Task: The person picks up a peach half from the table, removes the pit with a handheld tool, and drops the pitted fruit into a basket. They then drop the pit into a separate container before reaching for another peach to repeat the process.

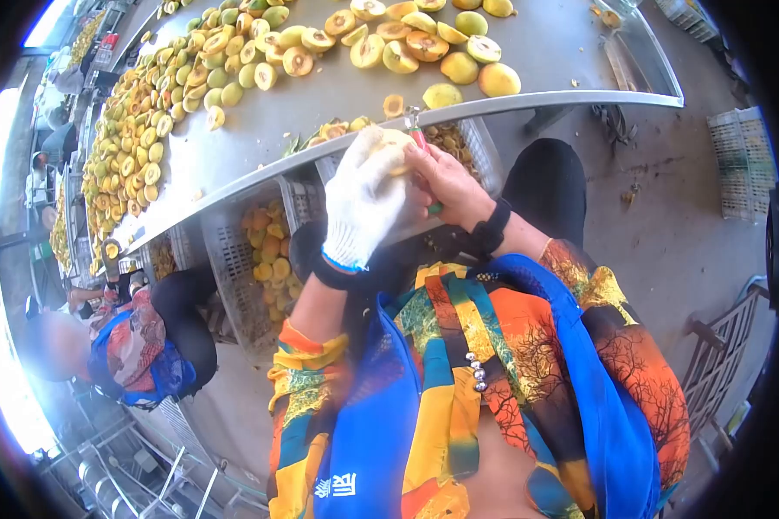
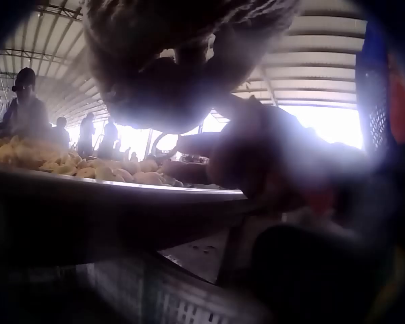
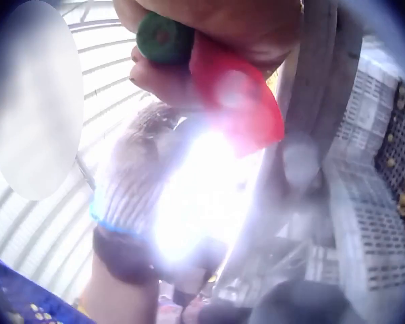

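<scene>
My left hand (image 1: 363, 199), in a white knit glove with a blue cuff edge, grips a yellow peach (image 1: 395, 149), mostly covered by the fingers. Against it, my bare right hand (image 1: 454, 186) holds a pitting tool (image 1: 417, 137) with a red and green handle and a metal tip. From the right wrist, the handle's green end (image 3: 163, 38) pokes out between the fingers, below a red part (image 3: 236, 101). A curved metal loop (image 2: 165, 143) shows in the dark left wrist view. Both hands meet just off the table's near edge.
Many whole and halved peaches (image 1: 389, 43) cover the metal table (image 1: 337, 95), heaped at left. Plastic crates stand beneath its edge, one (image 1: 225, 251) containing peach halves. Another person (image 1: 147, 346) sits at left. Stacked crates (image 1: 740, 164) and a wooden rack (image 1: 723, 350) are at right.
</scene>
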`<action>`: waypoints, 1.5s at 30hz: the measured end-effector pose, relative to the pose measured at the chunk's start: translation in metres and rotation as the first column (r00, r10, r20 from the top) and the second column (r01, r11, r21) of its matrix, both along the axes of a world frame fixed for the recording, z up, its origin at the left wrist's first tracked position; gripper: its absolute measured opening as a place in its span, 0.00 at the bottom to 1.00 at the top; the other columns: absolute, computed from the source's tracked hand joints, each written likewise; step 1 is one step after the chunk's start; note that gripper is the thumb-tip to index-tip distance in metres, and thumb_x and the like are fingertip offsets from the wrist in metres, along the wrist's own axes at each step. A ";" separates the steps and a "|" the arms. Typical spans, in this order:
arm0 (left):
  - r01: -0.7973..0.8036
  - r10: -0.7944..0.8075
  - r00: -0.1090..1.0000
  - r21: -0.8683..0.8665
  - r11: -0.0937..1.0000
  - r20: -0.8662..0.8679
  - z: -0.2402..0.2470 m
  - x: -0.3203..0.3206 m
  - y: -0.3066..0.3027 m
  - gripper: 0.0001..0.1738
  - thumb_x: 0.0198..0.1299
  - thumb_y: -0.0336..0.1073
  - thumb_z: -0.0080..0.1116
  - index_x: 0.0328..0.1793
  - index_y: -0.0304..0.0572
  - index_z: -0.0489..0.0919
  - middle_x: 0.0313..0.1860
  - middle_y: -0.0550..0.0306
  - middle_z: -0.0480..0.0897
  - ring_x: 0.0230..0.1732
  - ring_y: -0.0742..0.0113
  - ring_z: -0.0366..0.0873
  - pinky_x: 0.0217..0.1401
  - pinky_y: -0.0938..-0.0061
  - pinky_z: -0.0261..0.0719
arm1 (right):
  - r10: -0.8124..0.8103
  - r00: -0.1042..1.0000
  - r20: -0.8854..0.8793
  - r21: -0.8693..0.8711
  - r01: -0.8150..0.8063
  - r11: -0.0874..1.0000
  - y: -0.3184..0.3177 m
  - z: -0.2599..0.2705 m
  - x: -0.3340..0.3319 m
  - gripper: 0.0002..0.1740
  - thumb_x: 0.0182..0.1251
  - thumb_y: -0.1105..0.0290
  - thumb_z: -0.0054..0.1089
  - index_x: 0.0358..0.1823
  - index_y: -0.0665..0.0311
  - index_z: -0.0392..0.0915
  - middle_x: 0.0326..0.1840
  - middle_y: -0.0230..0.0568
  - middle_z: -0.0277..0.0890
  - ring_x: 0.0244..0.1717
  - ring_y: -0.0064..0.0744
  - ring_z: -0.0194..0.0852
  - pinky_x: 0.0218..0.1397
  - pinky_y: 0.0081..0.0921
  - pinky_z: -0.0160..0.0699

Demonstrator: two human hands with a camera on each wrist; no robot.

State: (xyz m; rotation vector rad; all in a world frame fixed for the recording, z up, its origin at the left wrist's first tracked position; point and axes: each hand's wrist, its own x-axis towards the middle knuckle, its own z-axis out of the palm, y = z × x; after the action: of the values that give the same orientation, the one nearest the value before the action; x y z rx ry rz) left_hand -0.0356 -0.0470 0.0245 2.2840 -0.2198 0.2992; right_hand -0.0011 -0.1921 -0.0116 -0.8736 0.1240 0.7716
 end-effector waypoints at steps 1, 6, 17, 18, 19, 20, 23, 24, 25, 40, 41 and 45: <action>-0.018 0.018 0.999 -0.015 1.000 -0.029 -0.001 -0.008 -0.003 0.20 0.51 0.23 0.61 0.53 0.39 0.78 0.62 0.44 0.72 0.56 0.58 0.76 0.57 0.73 0.75 | 0.002 1.000 0.002 0.007 -0.002 1.000 0.001 -0.005 -0.004 0.14 0.70 0.58 0.50 0.45 0.61 0.66 0.18 0.30 0.62 0.11 0.20 0.54 0.14 0.22 0.59; -0.380 -0.174 0.901 -0.917 0.120 -0.397 -0.036 -0.018 -0.009 0.21 0.66 0.46 0.50 0.59 0.42 0.71 0.49 0.53 0.79 0.43 0.60 0.80 0.41 0.57 0.82 | 0.051 0.994 0.094 -0.104 -0.041 0.994 0.002 -0.009 -0.015 0.14 0.67 0.60 0.55 0.43 0.62 0.66 0.18 0.30 0.63 0.13 0.21 0.60 0.15 0.24 0.63; -0.532 -0.096 0.845 -0.845 -0.048 -0.526 -0.080 -0.019 -0.012 0.23 0.65 0.55 0.47 0.52 0.46 0.74 0.42 0.54 0.79 0.39 0.56 0.78 0.43 0.64 0.77 | 0.529 0.555 0.643 -0.740 0.272 0.615 -0.012 -0.020 -0.049 0.15 0.62 0.64 0.54 0.39 0.68 0.62 0.24 0.61 0.74 0.30 0.63 0.74 0.32 0.51 0.70; -0.509 -0.067 0.860 -0.860 -0.039 -0.506 -0.080 -0.019 -0.014 0.23 0.65 0.55 0.48 0.52 0.44 0.73 0.41 0.52 0.79 0.40 0.55 0.78 0.44 0.64 0.77 | 0.533 0.555 0.638 -0.741 0.255 0.621 -0.012 -0.025 -0.051 0.15 0.62 0.65 0.54 0.38 0.68 0.62 0.24 0.61 0.74 0.30 0.63 0.74 0.32 0.51 0.70; -0.511 -0.095 0.858 -0.857 -0.064 -0.504 -0.081 -0.016 -0.013 0.23 0.65 0.55 0.47 0.53 0.44 0.73 0.42 0.51 0.79 0.41 0.55 0.78 0.45 0.64 0.77 | 0.539 0.557 0.632 -0.742 0.235 0.627 -0.011 -0.027 -0.051 0.15 0.62 0.65 0.54 0.38 0.69 0.62 0.23 0.61 0.73 0.30 0.64 0.73 0.32 0.51 0.70; -0.510 -0.123 0.858 -0.856 -0.086 -0.499 -0.082 -0.015 -0.013 0.23 0.65 0.54 0.47 0.54 0.43 0.72 0.42 0.51 0.79 0.41 0.55 0.78 0.46 0.63 0.77 | 0.543 0.557 0.628 -0.747 0.236 0.621 -0.011 -0.024 -0.051 0.14 0.63 0.66 0.53 0.38 0.70 0.62 0.23 0.62 0.73 0.30 0.64 0.73 0.33 0.52 0.70; -0.489 -0.075 0.871 -0.870 -0.052 -0.485 -0.083 -0.016 -0.019 0.23 0.67 0.52 0.45 0.56 0.42 0.71 0.44 0.50 0.78 0.43 0.55 0.78 0.48 0.63 0.78 | 0.532 0.550 0.644 -0.737 0.257 0.625 -0.014 -0.025 -0.053 0.13 0.63 0.67 0.52 0.38 0.70 0.61 0.23 0.62 0.73 0.29 0.64 0.73 0.33 0.51 0.70; -0.480 -0.038 0.877 -0.877 -0.024 -0.479 -0.083 -0.016 -0.021 0.22 0.68 0.50 0.45 0.57 0.42 0.71 0.44 0.50 0.78 0.44 0.55 0.77 0.48 0.62 0.78 | 0.522 0.558 0.645 -0.733 0.257 0.630 -0.014 -0.025 -0.054 0.13 0.64 0.67 0.52 0.38 0.70 0.61 0.23 0.62 0.73 0.29 0.64 0.73 0.33 0.51 0.70; -0.459 0.011 0.888 -0.888 0.034 -0.459 -0.082 -0.016 -0.024 0.22 0.68 0.49 0.44 0.59 0.42 0.70 0.45 0.50 0.78 0.45 0.56 0.77 0.48 0.63 0.78 | 0.511 0.567 0.646 -0.729 0.258 0.635 -0.014 -0.025 -0.055 0.13 0.64 0.68 0.51 0.38 0.70 0.61 0.23 0.62 0.73 0.29 0.64 0.73 0.33 0.51 0.70; -0.505 -0.034 0.810 -0.726 0.467 -0.586 -0.070 -0.004 0.007 0.27 0.67 0.56 0.45 0.38 0.37 0.78 0.26 0.55 0.80 0.26 0.66 0.79 0.27 0.78 0.75 | 0.610 0.536 0.584 -0.750 0.071 0.657 -0.009 -0.025 -0.055 0.11 0.57 0.77 0.49 0.39 0.74 0.62 0.26 0.67 0.72 0.33 0.64 0.74 0.33 0.49 0.71; -0.530 -0.069 0.781 -0.718 0.452 -0.620 -0.067 -0.002 0.008 0.26 0.67 0.55 0.45 0.37 0.37 0.78 0.25 0.55 0.80 0.25 0.66 0.79 0.26 0.77 0.75 | 0.623 0.524 0.581 -0.752 0.053 0.657 -0.008 -0.024 -0.053 0.11 0.56 0.77 0.49 0.39 0.74 0.62 0.26 0.67 0.72 0.33 0.64 0.74 0.33 0.49 0.72; -0.540 0.003 0.840 -0.837 0.089 -0.542 -0.078 -0.005 -0.004 0.23 0.67 0.53 0.46 0.41 0.39 0.77 0.33 0.51 0.81 0.33 0.61 0.79 0.34 0.72 0.78 | 0.555 0.516 0.652 -0.712 0.166 0.682 -0.002 -0.032 -0.052 0.11 0.56 0.77 0.50 0.39 0.74 0.61 0.26 0.65 0.73 0.32 0.64 0.74 0.32 0.48 0.71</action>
State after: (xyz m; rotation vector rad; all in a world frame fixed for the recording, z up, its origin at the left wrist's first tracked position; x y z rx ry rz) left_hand -0.0409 -0.0509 -0.0532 0.8821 0.5692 0.0623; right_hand -0.0529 -0.1945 -0.0436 -1.9992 -0.6434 0.4158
